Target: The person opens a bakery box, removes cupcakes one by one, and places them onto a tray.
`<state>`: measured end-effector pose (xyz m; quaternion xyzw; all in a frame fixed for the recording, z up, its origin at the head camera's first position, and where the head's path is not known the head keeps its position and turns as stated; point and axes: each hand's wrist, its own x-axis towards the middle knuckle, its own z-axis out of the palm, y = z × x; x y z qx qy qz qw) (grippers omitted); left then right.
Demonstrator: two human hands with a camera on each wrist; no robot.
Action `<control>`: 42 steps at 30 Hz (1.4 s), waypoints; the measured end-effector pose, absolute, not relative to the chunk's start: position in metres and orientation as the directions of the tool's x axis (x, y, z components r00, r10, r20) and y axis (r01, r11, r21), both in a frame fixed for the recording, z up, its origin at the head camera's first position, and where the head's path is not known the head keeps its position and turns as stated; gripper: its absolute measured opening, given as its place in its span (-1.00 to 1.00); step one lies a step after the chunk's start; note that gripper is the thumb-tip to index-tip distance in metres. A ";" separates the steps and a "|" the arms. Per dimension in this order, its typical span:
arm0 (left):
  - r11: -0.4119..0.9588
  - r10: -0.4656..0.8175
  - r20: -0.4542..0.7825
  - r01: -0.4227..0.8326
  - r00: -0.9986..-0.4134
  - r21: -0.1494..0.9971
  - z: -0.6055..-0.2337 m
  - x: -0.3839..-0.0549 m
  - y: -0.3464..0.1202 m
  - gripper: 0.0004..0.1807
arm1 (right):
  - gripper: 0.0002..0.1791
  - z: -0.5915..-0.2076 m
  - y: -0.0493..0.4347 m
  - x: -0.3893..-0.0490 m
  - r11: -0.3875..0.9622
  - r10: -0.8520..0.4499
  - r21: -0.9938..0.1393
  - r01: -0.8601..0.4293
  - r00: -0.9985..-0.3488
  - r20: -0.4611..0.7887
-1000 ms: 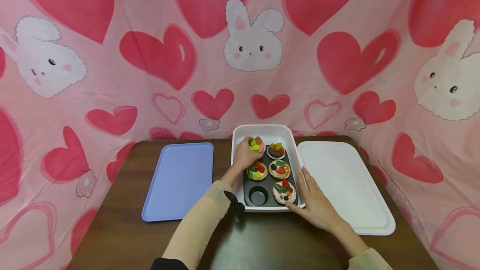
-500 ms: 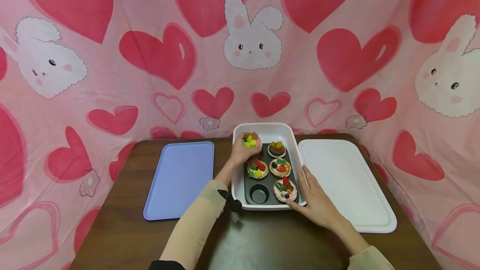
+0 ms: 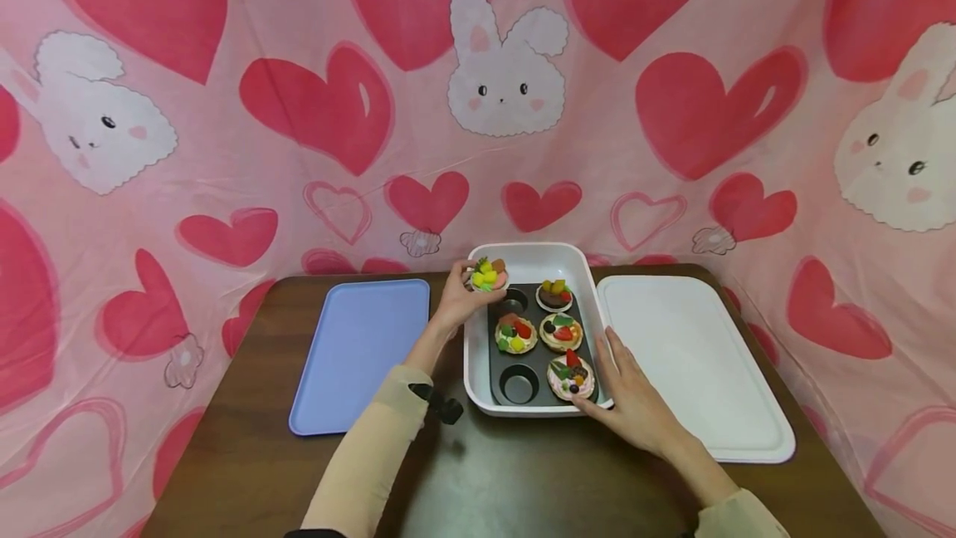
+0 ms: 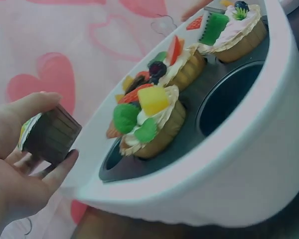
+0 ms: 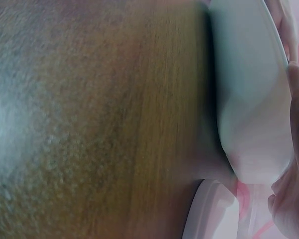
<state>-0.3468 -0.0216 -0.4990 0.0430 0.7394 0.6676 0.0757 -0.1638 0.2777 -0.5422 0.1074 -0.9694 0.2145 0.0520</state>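
Note:
My left hand (image 3: 457, 301) holds a fruit tart (image 3: 489, 275) over the back left rim of a white bin (image 3: 538, 412). In the left wrist view, that tart's dark fluted cup (image 4: 52, 133) sits between thumb and fingers, tilted, its topping mostly hidden. Inside the bin lies a dark muffin tin (image 3: 499, 365) with several fruit-topped tarts (image 3: 515, 334) in its cups. The back left and front left cups (image 3: 519, 385) show bare bottoms. My right hand (image 3: 635, 405) rests on the bin's front right corner, fingers extended along the side, thumb at the front rim.
A blue tray (image 3: 358, 355) lies on the brown table (image 3: 478, 480) left of the bin. A white board-like tray (image 3: 702, 372) lies to the right, close beside the bin. A pink heart-and-bunny cloth (image 3: 418, 139) hangs right behind the table.
My left hand has lifted the tart from over the tin's back left cup and moved it left toward the bin's rim, uncovering that cup. My right hand stays at the corner.

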 end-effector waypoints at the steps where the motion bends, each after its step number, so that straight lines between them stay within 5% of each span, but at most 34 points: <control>1: 0.103 0.164 -0.050 -0.033 -0.985 0.994 -0.499 -0.346 -0.025 -0.11 | 0.29 -0.542 0.278 -0.164 0.884 -0.186 -0.405 -0.232 -0.971 0.150; 22: 0.036 -0.014 -0.087 -0.088 -0.996 0.995 -0.516 -0.351 -0.127 -0.16 | 0.29 -0.544 0.278 -0.168 0.879 -0.191 -0.411 -0.243 -0.968 0.166; 42: 0.099 -0.231 0.012 -0.011 -0.973 0.995 -0.552 -0.364 -0.147 -0.19 | 0.29 -0.546 0.279 -0.165 0.874 -0.196 -0.415 -0.252 -0.965 0.174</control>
